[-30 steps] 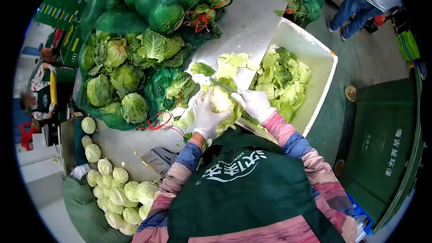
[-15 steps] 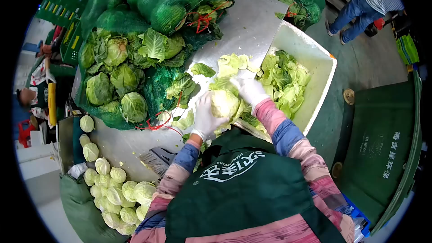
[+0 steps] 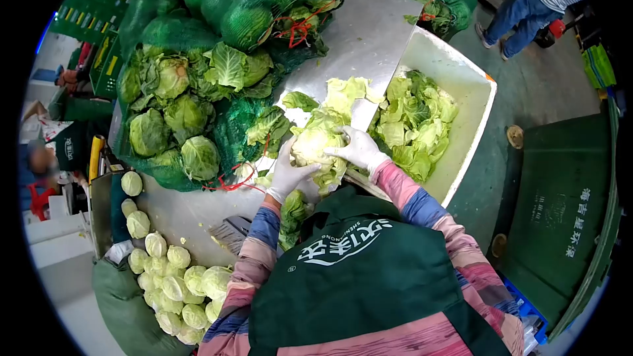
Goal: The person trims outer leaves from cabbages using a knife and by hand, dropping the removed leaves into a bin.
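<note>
A pale cabbage (image 3: 312, 148) with loosened outer leaves is between my two white-gloved hands above the metal table. My left hand (image 3: 290, 170) curls round its left side, fingers and thumb pressed to it. On its right side, the bent fingers of my right hand (image 3: 356, 150) grip near the top. Loose cabbage leaves (image 3: 346, 94) lie just beyond it. A green cabbage (image 3: 295, 214) rests close to my apron, partly hidden by my left arm.
A white bin (image 3: 461, 165) of leaves stands at right. Green net sacks (image 3: 231, 115) of cabbages fill the back left. Trimmed cabbages (image 3: 175, 287) are piled at lower left, near a brush (image 3: 231, 232). A large green container (image 3: 554, 204) stands far right; people are in the background.
My right hand has come back from the leaves beyond the cabbage onto its right side. The cabbage has turned and shifted slightly left and away. My left hand has moved slightly left.
</note>
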A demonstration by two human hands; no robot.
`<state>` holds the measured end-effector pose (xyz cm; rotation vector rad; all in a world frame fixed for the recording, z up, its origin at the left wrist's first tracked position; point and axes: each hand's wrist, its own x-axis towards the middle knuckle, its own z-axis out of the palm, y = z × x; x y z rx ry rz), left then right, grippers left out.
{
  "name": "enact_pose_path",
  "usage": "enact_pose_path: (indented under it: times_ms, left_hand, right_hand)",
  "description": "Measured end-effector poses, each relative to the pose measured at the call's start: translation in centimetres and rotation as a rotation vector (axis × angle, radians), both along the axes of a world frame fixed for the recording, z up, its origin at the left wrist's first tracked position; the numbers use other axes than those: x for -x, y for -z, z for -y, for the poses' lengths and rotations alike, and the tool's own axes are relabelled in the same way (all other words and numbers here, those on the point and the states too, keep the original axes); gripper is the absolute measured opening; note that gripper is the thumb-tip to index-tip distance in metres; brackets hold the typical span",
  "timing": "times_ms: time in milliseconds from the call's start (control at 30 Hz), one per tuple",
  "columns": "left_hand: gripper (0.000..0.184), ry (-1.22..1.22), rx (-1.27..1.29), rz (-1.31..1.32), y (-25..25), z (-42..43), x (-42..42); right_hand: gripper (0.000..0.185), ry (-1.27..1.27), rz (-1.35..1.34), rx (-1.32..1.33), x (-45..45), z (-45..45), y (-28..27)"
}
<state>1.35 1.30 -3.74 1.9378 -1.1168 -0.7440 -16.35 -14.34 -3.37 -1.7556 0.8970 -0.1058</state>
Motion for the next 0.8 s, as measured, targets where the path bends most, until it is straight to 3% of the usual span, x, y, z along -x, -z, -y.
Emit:
enact_pose_path:
  times_ms: [67,100,133,200,267,333,367,400,433,467,567,600,633,667,700,800]
  left_hand:
    - [0.094,0.018,-0.097,-0.078,-0.1,0.0,-1.0]
    - [0.094,0.023,-0.094,-0.073,-0.3,0.1,-1.3]
    - [0.089,-0.059,-0.046,-0.240,-0.5,0.2,-1.6]
    - [0.079,-0.220,0.053,-0.574,-0.9,0.6,-2.1]
    - [0.073,-0.233,0.140,-0.696,-1.2,1.2,-3.0]
    - [0.069,-0.100,0.120,-0.243,0.7,2.0,-3.2]
    - [0.069,-0.104,0.123,-0.239,0.9,2.3,-3.1]
    - [0.066,-0.154,0.097,-0.361,0.0,3.1,-2.4]
    - [0.062,-0.202,0.069,-0.483,-0.8,3.4,-2.1]
    - [0.062,-0.202,0.072,-0.477,-1.0,3.2,-2.6]
    - [0.062,-0.385,-0.057,-0.886,-3.3,2.7,-2.6]
    - [0.062,-0.377,-0.052,-0.880,-3.3,2.5,-2.3]
    - [0.060,-0.335,0.028,-1.119,-3.2,2.2,-1.9]
    - [0.059,-0.289,0.103,-1.359,-2.9,2.1,-1.4]
    - [0.062,-0.267,0.144,-1.379,-3.1,2.4,-0.2]
    - [0.058,-0.275,0.239,-1.278,-3.2,3.8,2.6]
  right_hand:
    - [0.071,0.018,0.196,-0.010,-0.1,0.8,2.0]
    - [0.060,0.032,0.171,-0.208,-0.1,1.5,2.1]
    - [0.050,0.033,0.081,-0.032,0.1,2.1,3.3]
    - [0.048,0.093,0.051,-0.186,0.7,2.3,4.5]
    - [0.051,0.135,-0.050,-0.065,-0.3,0.6,1.3]
    - [0.057,0.108,0.091,-0.075,-2.1,-1.5,0.6]
    - [0.059,0.084,-0.017,-0.018,-2.8,-2.1,-0.2]
    - [0.061,0.062,-0.123,0.040,-3.3,-2.4,-1.4]
    - [0.059,0.128,0.040,0.048,-3.1,-2.6,0.0]
    - [0.054,0.114,0.018,0.020,-2.4,-1.9,0.0]
    - [0.048,0.086,-0.327,0.160,1.3,1.6,0.1]
    - [0.048,0.069,-0.453,0.187,2.0,2.6,-0.2]
    - [0.048,0.077,-0.448,0.189,2.0,2.4,-0.9]
    - [0.053,0.125,-0.355,0.441,2.4,1.7,-1.6]
    - [0.058,0.172,-0.263,0.691,2.7,1.2,-2.5]
    - [0.070,0.069,-0.137,0.433,0.9,-0.4,-7.3]
